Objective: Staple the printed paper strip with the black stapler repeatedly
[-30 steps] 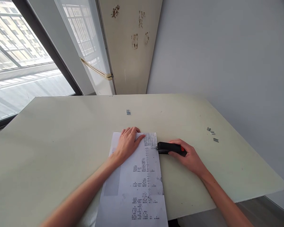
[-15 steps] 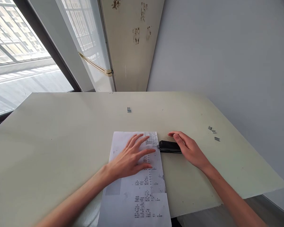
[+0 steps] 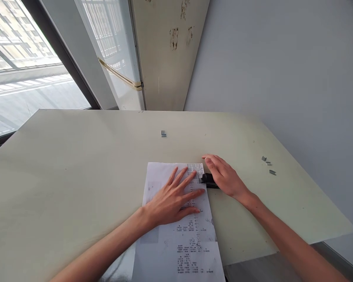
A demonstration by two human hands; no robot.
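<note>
My left hand lies flat on a stack of printed paper sheets, fingers spread over the upper part. At the paper's right edge, the nose of a black stapler meets the sheets beside a dense grid of marks. My right hand is over the stapler's rear part, palm side down on it, with fingers stretched out past it on the far side. That hand hides the back of the stapler. Whether the stapler is pressed fully down cannot be seen.
Small strips of staples lie near the table's far edge, and several more staple strips lie at the right. The pale table borders a grey wall on the right. A white refrigerator stands behind.
My right hand has moved left and farther over the stapler, covering more of it. Paper, stapler and left hand appear slightly farther right, partly because the view has shifted.
</note>
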